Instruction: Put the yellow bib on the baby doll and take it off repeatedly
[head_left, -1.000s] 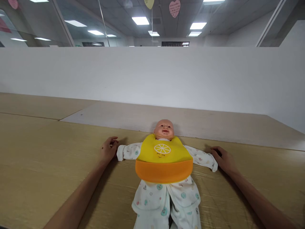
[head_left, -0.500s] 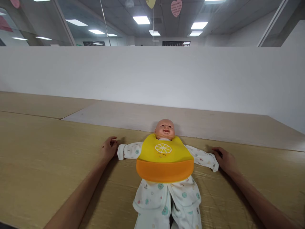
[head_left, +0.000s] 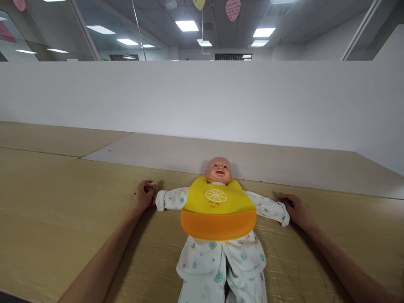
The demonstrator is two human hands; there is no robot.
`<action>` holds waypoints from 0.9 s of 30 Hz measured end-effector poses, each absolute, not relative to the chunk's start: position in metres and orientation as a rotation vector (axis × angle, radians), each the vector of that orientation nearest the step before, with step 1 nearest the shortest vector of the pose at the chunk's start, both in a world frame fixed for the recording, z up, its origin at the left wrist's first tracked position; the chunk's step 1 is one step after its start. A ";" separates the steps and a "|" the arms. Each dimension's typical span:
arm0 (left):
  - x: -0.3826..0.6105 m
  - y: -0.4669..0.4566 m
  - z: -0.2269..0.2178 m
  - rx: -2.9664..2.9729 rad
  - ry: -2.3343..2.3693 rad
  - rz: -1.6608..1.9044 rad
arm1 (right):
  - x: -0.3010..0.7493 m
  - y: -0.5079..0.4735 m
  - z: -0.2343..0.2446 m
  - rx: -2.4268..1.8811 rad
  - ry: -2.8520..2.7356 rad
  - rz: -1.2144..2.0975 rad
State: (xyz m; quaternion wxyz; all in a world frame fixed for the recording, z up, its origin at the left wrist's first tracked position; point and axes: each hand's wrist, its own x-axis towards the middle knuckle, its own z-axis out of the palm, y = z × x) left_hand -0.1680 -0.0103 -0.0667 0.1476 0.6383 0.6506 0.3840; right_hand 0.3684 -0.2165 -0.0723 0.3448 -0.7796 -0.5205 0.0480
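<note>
The doll [head_left: 202, 254] lies face up on the table [head_left: 75, 202], its head [head_left: 217, 167] toward the far edge, its legs toward the near edge; a yellow bib [head_left: 217, 210] with an orange pocket covers its chest; its sleeves spread toward the table's left and right edges; at one cuff [head_left: 160, 201], the left hand [head_left: 142, 198] is curled; at the other, the right hand [head_left: 298, 211] is curled too; whether either grips, I cannot tell; a white wall [head_left: 202, 97] stands beyond.
</note>
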 end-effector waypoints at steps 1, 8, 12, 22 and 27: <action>-0.169 -0.010 -0.067 1.828 1.875 1.105 | 0.369 -0.217 -0.072 -2.018 -1.352 0.155; -0.170 -0.011 -0.064 1.827 1.840 1.117 | 0.369 -0.219 -0.066 -1.996 -1.283 0.259; -0.169 -0.012 -0.062 1.822 1.831 1.135 | 0.368 -0.219 -0.065 -2.009 -1.277 0.280; -0.174 -0.009 -0.063 1.855 1.870 1.109 | 0.369 -0.220 -0.064 -2.020 -1.285 0.268; -0.169 -0.013 -0.058 1.789 1.877 1.182 | 0.370 -0.220 -0.066 -2.019 -1.285 0.243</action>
